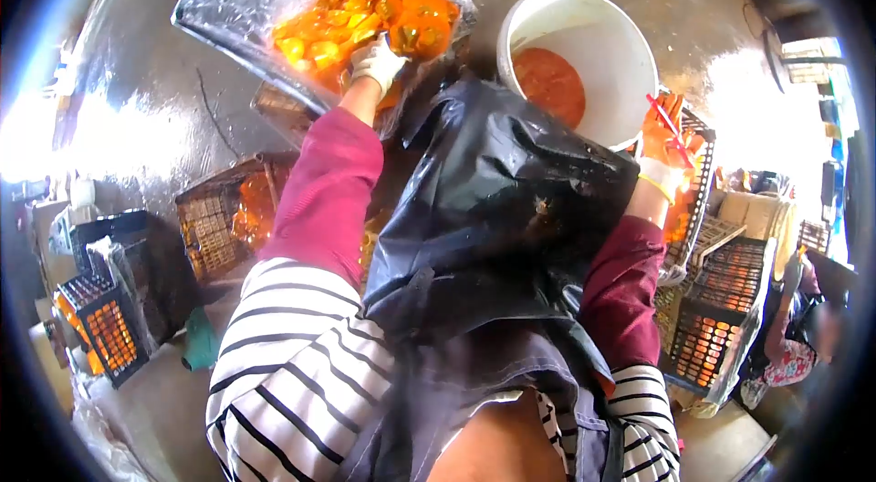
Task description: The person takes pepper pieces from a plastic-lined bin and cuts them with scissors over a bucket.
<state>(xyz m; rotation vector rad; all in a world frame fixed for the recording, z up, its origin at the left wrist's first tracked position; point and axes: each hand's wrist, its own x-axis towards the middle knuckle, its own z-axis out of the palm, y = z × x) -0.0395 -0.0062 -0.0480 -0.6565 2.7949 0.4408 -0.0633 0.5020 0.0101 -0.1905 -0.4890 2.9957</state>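
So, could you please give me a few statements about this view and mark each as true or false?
1. The left hand is at the orange pieces in the plastic-lined container. True.
2. A white bucket stands to the right of that container in the picture. True.
3. The bucket is full to the rim. False: its reddish-orange contents sit low, with bare wall above.
4. A slim red item lies across the right hand. True.
5. The covering over the lap is bright yellow. False: the plastic covering is black.
6. Both forearm sleeves are green. False: the forearm sleeves are maroon.
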